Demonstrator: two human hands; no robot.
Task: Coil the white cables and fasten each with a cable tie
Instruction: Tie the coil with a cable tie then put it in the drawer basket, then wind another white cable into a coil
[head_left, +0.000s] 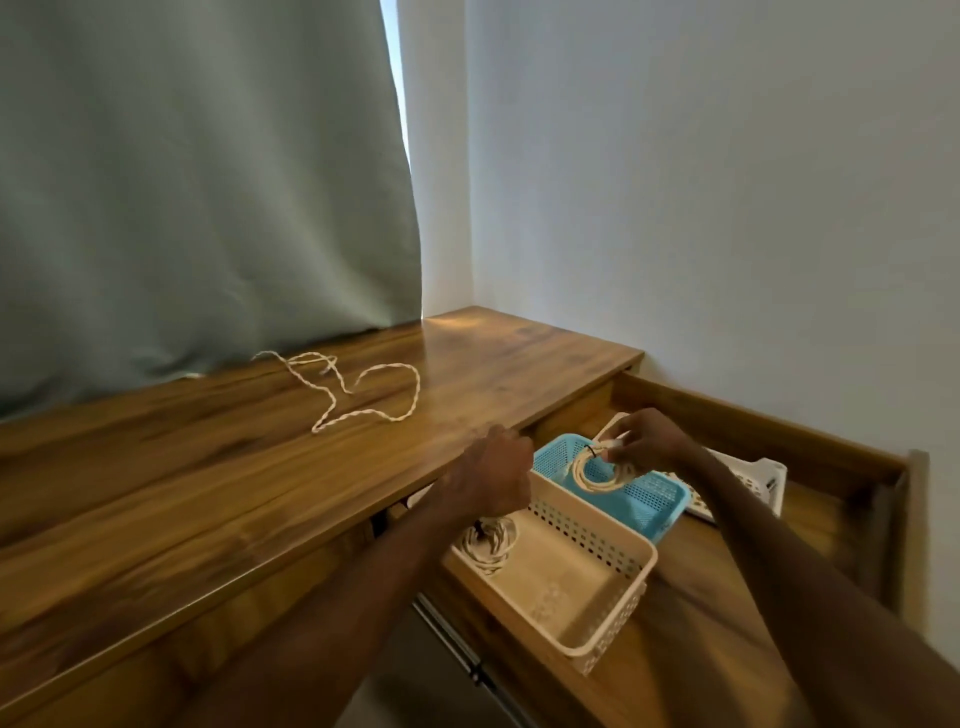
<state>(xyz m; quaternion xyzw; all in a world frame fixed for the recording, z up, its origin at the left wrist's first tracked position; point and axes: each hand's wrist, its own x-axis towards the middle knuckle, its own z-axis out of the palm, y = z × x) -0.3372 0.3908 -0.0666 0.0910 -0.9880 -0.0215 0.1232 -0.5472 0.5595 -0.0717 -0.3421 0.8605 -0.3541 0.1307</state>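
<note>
Head view
Room: corner of pale walls (701, 182), grey-green curtain (197, 182) hanging down to the back edge of the wooden tabletop (182, 467).
Drawer: wooden drawer (727, 597) pulled open at the right, below the tabletop edge.
Baskets: cream perforated basket (587, 587) nearest, blue basket (644, 499) just behind and touching it, white basket (753, 478) farther right, partly hidden.
Loose cable: uncoiled white twisted cable (363, 389) lying in loops on the tabletop, near the curtain.
Right hand: right hand (649, 441) pinching a coiled white cable (602, 475) above the blue basket; dark cable tie (590, 451) around the coil's top.
Left hand: left hand (493, 478) curled closed over the cream basket's far corner; whether grasping anything, cannot tell.
Second coil: tied coil (488, 543) resting inside the cream basket, below the left hand.
</note>
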